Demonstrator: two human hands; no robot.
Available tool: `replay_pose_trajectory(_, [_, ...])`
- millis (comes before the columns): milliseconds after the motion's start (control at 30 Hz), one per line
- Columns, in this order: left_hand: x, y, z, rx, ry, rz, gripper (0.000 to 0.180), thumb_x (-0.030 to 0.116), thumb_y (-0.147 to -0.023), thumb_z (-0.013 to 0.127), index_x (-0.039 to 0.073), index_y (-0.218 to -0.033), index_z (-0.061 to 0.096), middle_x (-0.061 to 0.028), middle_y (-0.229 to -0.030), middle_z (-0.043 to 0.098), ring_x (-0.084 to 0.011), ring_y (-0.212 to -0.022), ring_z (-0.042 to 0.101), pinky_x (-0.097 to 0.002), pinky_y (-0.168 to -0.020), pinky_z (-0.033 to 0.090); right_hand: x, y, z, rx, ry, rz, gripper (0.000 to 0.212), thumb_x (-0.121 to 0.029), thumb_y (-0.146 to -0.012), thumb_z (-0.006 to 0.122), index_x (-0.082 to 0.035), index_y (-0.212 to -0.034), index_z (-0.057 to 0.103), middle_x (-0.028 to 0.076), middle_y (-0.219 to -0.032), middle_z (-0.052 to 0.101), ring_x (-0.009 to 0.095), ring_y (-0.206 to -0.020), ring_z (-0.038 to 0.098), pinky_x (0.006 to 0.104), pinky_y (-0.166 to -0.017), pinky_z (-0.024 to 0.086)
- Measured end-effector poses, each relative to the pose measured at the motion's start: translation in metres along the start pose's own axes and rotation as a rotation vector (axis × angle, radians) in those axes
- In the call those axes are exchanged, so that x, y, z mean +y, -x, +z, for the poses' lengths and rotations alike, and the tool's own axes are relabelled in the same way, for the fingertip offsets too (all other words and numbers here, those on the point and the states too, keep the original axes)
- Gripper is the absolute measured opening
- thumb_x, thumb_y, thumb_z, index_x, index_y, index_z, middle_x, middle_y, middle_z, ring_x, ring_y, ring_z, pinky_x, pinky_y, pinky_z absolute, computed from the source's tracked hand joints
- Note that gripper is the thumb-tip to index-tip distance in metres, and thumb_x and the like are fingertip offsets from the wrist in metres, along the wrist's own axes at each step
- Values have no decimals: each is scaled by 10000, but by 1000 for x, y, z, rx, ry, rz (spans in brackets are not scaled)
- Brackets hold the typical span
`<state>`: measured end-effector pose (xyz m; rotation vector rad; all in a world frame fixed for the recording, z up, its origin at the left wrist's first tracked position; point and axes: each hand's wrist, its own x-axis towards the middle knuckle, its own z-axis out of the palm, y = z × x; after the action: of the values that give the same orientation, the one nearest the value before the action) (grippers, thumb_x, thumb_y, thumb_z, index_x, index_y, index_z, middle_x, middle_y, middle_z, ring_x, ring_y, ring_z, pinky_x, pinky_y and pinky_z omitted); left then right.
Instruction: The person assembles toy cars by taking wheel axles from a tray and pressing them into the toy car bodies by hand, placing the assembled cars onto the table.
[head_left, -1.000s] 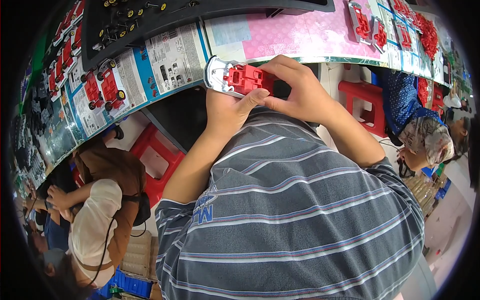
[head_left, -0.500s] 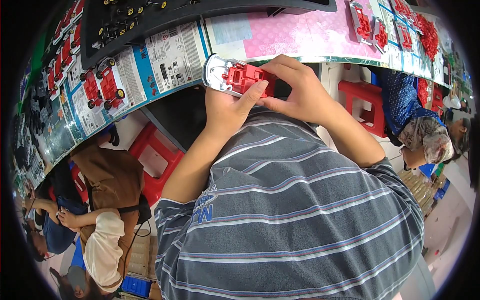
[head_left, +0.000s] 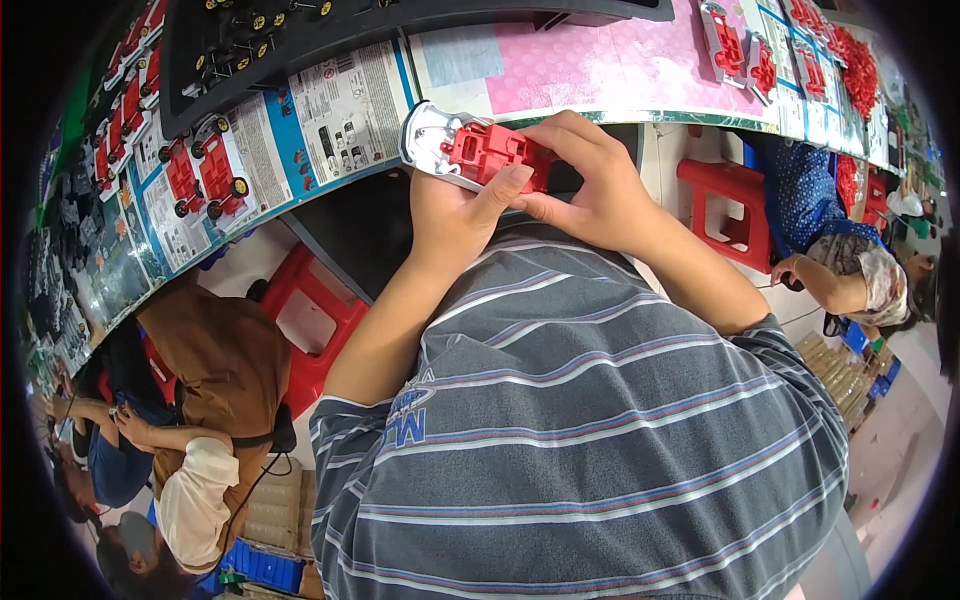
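Between my two hands is a toy car, held over the table's near edge with its red chassis facing up inside a white body shell. No wheels show on it. My left hand grips the shell from below and the near side, its thumb on the red part. The right hand closes round the other end, fingers on the far side and thumb on the near side. Its palm hides that end of the car.
A black tray with yellow-hubbed wheels on axles lies at the far left. Wheeled toy cars rest on the table to the left; other car bodies sit far right. Red stools and seated people flank me.
The toy car and both hands have shifted very slightly to the left and away from me. My grip stays about the same. The people at either side have moved a little.
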<state>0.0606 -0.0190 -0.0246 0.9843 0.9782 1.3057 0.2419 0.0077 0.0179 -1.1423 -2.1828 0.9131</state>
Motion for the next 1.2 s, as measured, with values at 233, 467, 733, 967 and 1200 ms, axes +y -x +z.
replay_pose_trajectory(233, [0, 2, 1, -4, 0, 11, 456, 323, -836, 822, -24, -1041, 609, -56, -911, 664, -126, -808, 628, -274, -747, 515, 0, 0, -1, -8, -12, 14, 515, -211, -733, 836, 50, -1123, 623, 161, -1017, 627, 279, -894, 641, 350, -795, 541])
replay_pose_trajectory(467, [-4, 2, 0, -12, -59, -5, 403, 277, -845, 815, -23, -1025, 615, -61, -901, 668, -132, -793, 630, -277, -730, 514, 0, -3, -2, -23, -7, 17, 504, -219, -714, 841, 42, -1097, 643, 166, -992, 629, 322, -846, 652, 371, -757, 549])
replay_pose_trajectory(733, [-3, 3, -1, 26, -205, 41, 242, 92, -898, 680, -35, -1086, 598, -80, -954, 670, -134, -837, 631, -288, -763, 513, 1, -6, -6, -159, -56, -4, 531, -228, -782, 827, 44, -1181, 607, 148, -1011, 625, 277, -918, 643, 351, -826, 526])
replay_pose_trajectory(967, [-5, 1, -7, 75, 251, -270, 333, 170, -915, 680, -18, -1175, 588, -68, -1012, 654, -97, -831, 619, -231, -688, 495, 15, 3, -1, -269, -881, 519, 377, -204, -990, 628, 50, -1264, 572, 78, -1048, 659, 121, -905, 606, 294, -819, 529])
replay_pose_trajectory(1200, [-1, 1, -11, 50, 199, -297, 415, 253, -906, 699, -17, -1201, 587, -49, -973, 653, -50, -715, 580, -181, -531, 425, 20, 4, 4, -242, -874, 510, 349, -204, -995, 623, 35, -1247, 591, 60, -992, 659, 107, -858, 612, 261, -764, 530])
